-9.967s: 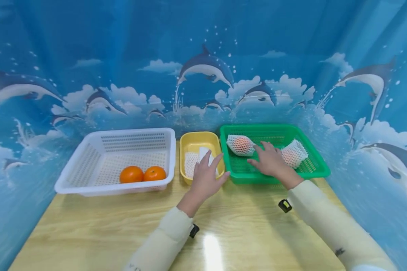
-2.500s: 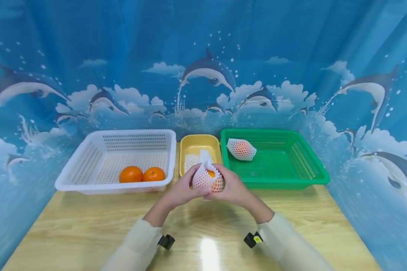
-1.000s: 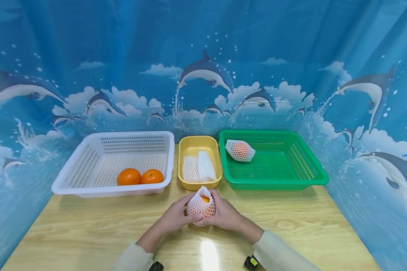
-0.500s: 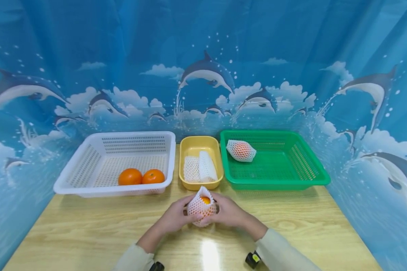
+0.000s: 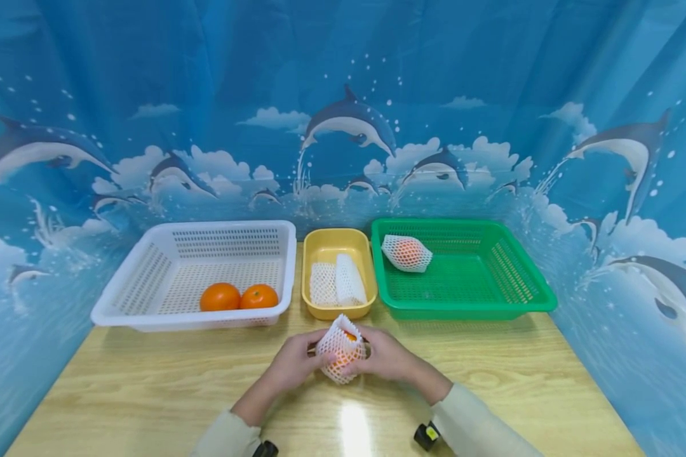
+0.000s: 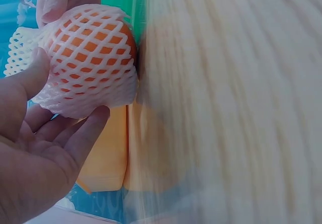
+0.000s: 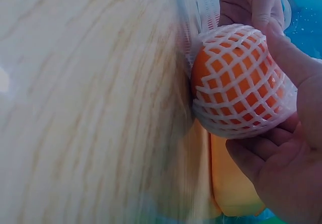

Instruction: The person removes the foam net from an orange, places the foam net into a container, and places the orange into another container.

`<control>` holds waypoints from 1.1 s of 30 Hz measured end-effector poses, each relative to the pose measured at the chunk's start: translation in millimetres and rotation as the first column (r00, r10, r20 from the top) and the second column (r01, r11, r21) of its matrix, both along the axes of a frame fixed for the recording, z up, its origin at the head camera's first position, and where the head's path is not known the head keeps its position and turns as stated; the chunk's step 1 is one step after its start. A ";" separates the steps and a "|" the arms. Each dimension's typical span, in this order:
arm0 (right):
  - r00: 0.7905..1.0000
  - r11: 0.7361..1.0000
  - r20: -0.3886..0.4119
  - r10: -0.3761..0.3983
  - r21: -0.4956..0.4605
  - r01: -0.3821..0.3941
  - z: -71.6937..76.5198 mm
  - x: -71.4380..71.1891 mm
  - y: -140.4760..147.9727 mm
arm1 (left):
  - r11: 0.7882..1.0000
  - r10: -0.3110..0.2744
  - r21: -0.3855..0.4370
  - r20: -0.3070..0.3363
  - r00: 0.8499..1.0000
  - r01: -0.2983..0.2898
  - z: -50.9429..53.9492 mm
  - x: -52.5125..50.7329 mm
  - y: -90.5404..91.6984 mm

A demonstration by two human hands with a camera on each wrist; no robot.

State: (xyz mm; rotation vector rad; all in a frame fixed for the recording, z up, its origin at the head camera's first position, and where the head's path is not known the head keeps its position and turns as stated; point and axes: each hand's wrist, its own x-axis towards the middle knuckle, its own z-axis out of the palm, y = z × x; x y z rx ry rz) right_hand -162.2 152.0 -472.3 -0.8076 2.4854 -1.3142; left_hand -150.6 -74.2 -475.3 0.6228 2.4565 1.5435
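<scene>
In front of the yellow tray, an orange point(image 5: 343, 360) sits inside a white foam net sleeve point(image 5: 333, 346), upright on or just over the table. My left hand point(image 5: 291, 362) holds it from the left, thumb on the near side and fingers curved behind. From the right, my right hand point(image 5: 390, 359) grips the same fruit in the same way. In the left wrist view the net point(image 6: 93, 58) covers most of the orange, and its bottom end leaves some peel bare. The right wrist view shows bare peel point(image 7: 199, 73) at that end too.
A white basket point(image 5: 114, 314) at the left holds two bare oranges point(image 5: 239, 297). The yellow tray point(image 5: 340, 312) holds two flat foam nets point(image 5: 337, 282). The green basket point(image 5: 463, 311) at the right contains a netted fruit point(image 5: 407, 254). A dolphin-print curtain point(image 5: 343, 127) hangs behind the wooden table point(image 5: 148, 387).
Earlier the netted fruit at the right of the green basket was taken out and brought to the table's middle. Since half a second ago, the thumbs have shifted slightly on the net.
</scene>
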 end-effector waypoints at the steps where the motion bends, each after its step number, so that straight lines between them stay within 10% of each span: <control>1: 1.000 1.000 -0.007 0.004 0.001 -0.004 0.2 0.1 0.1 | 1.000 0.003 0.000 0.002 1.000 -0.003 0.0 -0.1 0.0; 33: 0.998 0.996 -0.043 0.053 0.073 -0.050 11.7 0.0 5.0 | 0.997 -0.051 0.067 0.032 0.998 0.048 3.7 1.7 1.5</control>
